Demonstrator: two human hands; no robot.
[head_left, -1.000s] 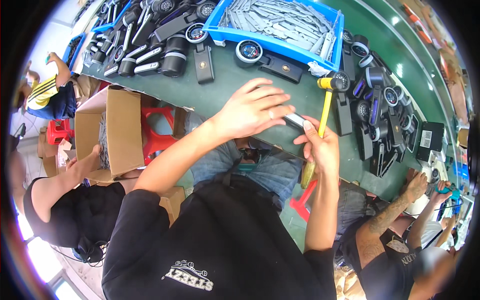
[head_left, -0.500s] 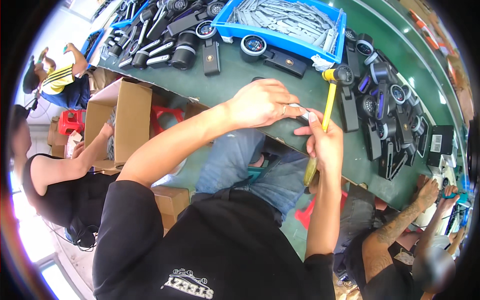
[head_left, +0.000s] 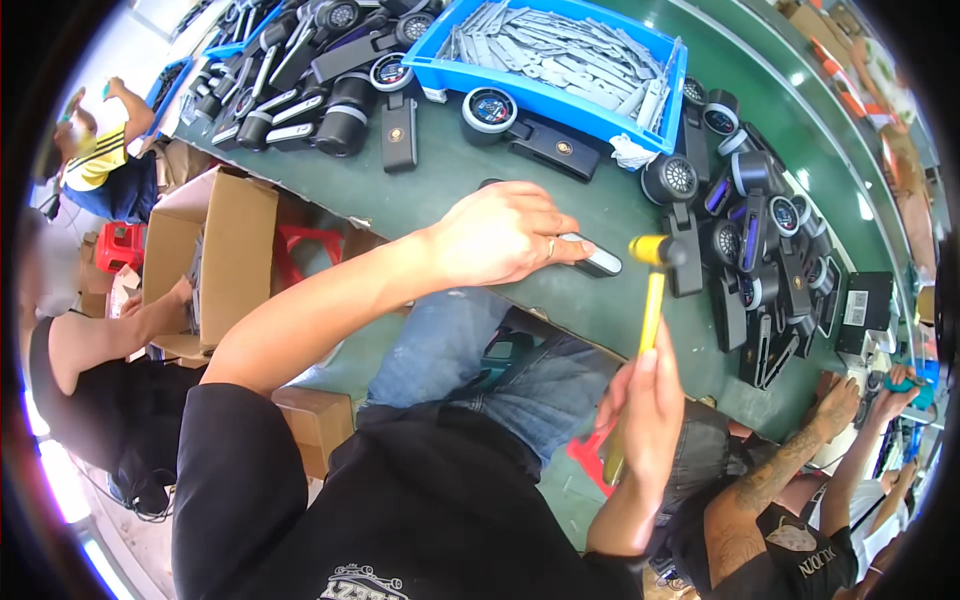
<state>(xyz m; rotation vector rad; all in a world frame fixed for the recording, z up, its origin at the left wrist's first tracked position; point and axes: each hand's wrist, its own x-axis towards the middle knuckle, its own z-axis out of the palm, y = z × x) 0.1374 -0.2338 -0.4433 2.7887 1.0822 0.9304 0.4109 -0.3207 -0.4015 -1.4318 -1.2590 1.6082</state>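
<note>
Pinning device (head_left: 602,261) nearside of bin (head_left: 540,98), left hand (head_left: 505,235) cupped over it, right hand (head_left: 648,412) wrapped round hammer (head_left: 651,308) nearside of bin's right corner, device probably light, stiff, slick, best held by its long sides, hammer likely head-heavy, best gripped low.

Black tee (head_left: 430,500), faded blue jeans (head_left: 440,345), and there's a ring (head_left: 551,247)!
It's on the left hand (head_left: 500,235), jeans just below; farther down come short sleeves (head_left: 240,470) and a pale chest print (head_left: 365,585).
</note>
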